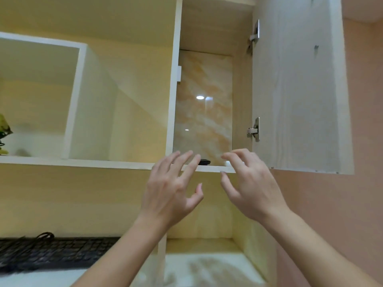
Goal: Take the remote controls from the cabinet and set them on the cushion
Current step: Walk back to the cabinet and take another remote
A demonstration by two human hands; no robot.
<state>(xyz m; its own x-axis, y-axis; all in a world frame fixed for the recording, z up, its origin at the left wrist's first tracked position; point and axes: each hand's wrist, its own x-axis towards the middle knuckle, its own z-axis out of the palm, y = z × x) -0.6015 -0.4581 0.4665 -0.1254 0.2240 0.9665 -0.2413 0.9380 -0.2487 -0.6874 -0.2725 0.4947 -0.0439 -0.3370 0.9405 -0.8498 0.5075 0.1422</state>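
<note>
The wall cabinet (pixel 209 168) stands above me with its door (pixel 298 90) swung open to the right. On its bottom shelf, just over the front edge, the end of a black remote control (pixel 204 161) shows; a small white object (pixel 227 163) lies to its right, mostly hidden. My left hand (pixel 172 189) is raised in front of the shelf edge, fingers spread, holding nothing, its fingertips just left of the black remote. My right hand (pixel 250 183) is up beside it with fingers apart and empty, its fingertips at the white object. No cushion is in view.
An open shelf unit (pixel 74 100) lies left of the cabinet, with a plant (pixel 4 131) at the far left. A black keyboard (pixel 51 253) rests on the desk below. A pink wall (pixel 362 183) is on the right.
</note>
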